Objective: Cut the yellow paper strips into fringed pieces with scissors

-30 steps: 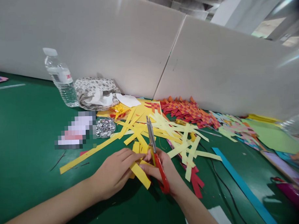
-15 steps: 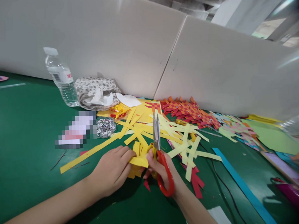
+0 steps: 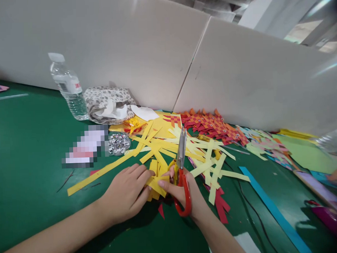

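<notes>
Yellow paper strips [image 3: 159, 184], folded across one another, lie between my hands just above the table. My left hand [image 3: 129, 194] is closed on their left side, fingers curled over the edge. My right hand [image 3: 178, 187] has its thumb on the right end of a folded strip. Scissors [image 3: 182, 150] with a red and a yellow handle are hooked on that same hand, blades pointing away and nearly together. A small red paper scrap [image 3: 160, 211] shows below the strips. The fingers under the strips are hidden.
Loose yellow and pale strips [image 3: 185, 144] lie beyond my hands. Woven orange-red paper fish [image 3: 209, 125] are piled near the partition. A water bottle [image 3: 69, 89], a bag of googly eyes [image 3: 118, 143] and a pixelated object [image 3: 86, 148] stand or lie left. A blue strip [image 3: 270, 206] is at right.
The yellow strip's end, hanging toward me earlier, was folded up and now lies under my right thumb. The scissors swung upright and shifted right with that hand. My left hand stayed in place.
</notes>
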Motion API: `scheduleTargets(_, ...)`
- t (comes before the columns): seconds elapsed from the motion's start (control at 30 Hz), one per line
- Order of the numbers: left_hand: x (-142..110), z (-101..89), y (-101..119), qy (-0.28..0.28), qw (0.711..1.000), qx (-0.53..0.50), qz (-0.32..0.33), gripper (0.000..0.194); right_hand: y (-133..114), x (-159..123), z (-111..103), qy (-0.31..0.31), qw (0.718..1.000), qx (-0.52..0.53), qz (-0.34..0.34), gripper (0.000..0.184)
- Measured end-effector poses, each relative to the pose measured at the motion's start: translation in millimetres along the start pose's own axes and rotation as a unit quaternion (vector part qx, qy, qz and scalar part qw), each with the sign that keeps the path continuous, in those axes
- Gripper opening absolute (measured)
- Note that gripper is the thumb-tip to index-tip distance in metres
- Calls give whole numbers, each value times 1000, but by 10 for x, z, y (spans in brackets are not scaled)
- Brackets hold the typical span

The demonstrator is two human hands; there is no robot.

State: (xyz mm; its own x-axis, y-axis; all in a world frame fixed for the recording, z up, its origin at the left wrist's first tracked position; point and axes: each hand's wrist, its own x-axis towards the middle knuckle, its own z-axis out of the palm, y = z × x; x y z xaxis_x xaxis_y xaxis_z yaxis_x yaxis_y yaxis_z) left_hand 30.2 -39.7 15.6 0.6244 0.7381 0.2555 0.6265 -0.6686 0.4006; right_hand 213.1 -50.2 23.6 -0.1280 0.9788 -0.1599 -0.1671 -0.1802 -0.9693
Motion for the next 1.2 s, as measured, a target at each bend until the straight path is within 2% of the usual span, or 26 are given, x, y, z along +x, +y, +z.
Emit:
scheduleTargets(0.13, 8, -43, 24, 15, 998, -63, -6, 25, -1, 7, -20, 4, 1000, -19, -10, 47)
scheduleTargets(0.27, 27, -34, 5, 17, 988, -142, -60, 24, 4, 11, -20, 9, 999, -43, -23, 47)
scheduleTargets(0.57, 57, -34, -26, 24, 939, -299, -170, 29, -48, -27, 9, 58, 993, -98, -18, 46)
scheduleTargets(0.73, 69, -20, -26, 17, 921, -344, -182, 31, -11, 0, -5, 49, 995, -79, -30, 44)
scheduleTargets(0.9, 89, -8, -27, 3, 896, -394, -205, 31, 3, 31, -21, 82, 993, -86, -27, 44)
scheduleTargets(1.03, 93, -11, -26, -9, 898, -388, -206, 24, -32, 41, -37, 123, 983, -115, -76, 40)
scheduleTargets(1.2, 79, 9, -34, -25, 899, -384, -208, 23, -57, 33, -46, 130, 977, -127, -110, 37)
